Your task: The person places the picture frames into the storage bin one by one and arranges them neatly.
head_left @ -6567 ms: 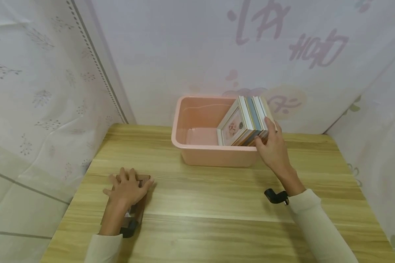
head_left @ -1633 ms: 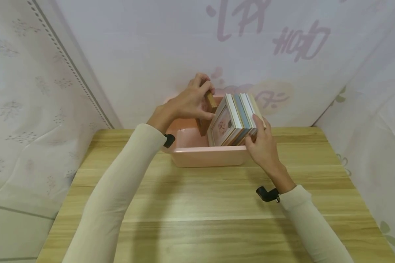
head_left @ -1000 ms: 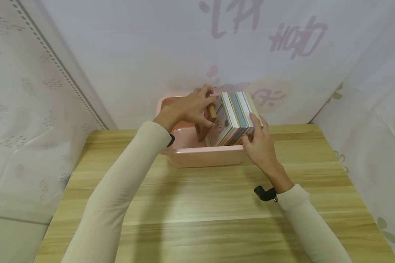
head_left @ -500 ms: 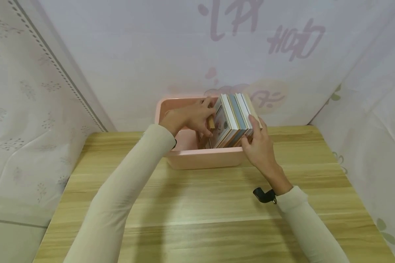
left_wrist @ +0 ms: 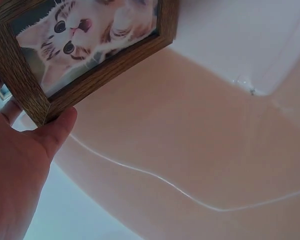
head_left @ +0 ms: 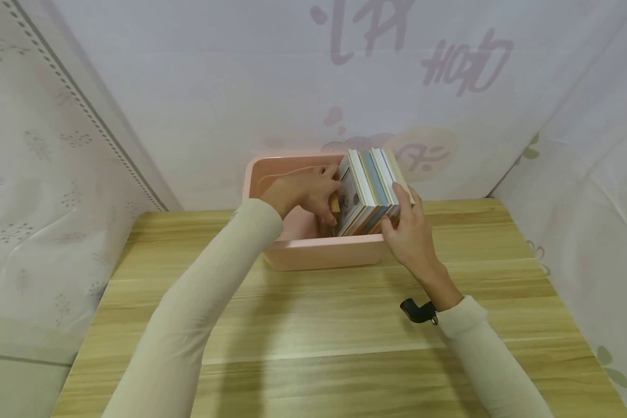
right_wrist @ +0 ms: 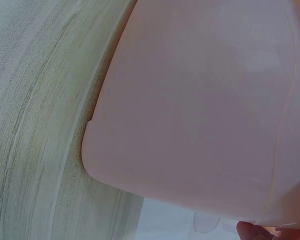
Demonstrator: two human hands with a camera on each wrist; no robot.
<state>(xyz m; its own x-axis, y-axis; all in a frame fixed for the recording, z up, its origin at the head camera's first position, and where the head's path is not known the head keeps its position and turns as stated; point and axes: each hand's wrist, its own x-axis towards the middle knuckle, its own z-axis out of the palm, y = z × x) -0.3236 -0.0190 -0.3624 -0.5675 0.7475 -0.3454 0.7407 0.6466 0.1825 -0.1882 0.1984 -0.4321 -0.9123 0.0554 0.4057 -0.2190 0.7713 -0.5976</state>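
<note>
In the head view my left hand [head_left: 316,191] is down inside a pink plastic tub [head_left: 324,255]. It grips a brown wooden picture frame [left_wrist: 105,80], whose kitten photo shows in the left wrist view; the thumb lies along the frame's edge. Just right of it, a row of white, blue and cream picture frames [head_left: 372,180] leans inside the tub. My right hand [head_left: 410,235] holds the right end of this row, thumb at the near side. The right wrist view shows mostly the tub's outer wall [right_wrist: 190,110], with fingertips [right_wrist: 255,232] at its lower corner.
The tub stands at the back of a wood-grain table [head_left: 345,337]. Behind it hangs a pale printed cloth [head_left: 214,104], with more cloth at both sides. A black wrist camera [head_left: 418,312] sits at the right wrist.
My left hand left the table at the left, carrying the wooden frame over and down into the tub, up against the row. My right hand stays at the row's right end.
</note>
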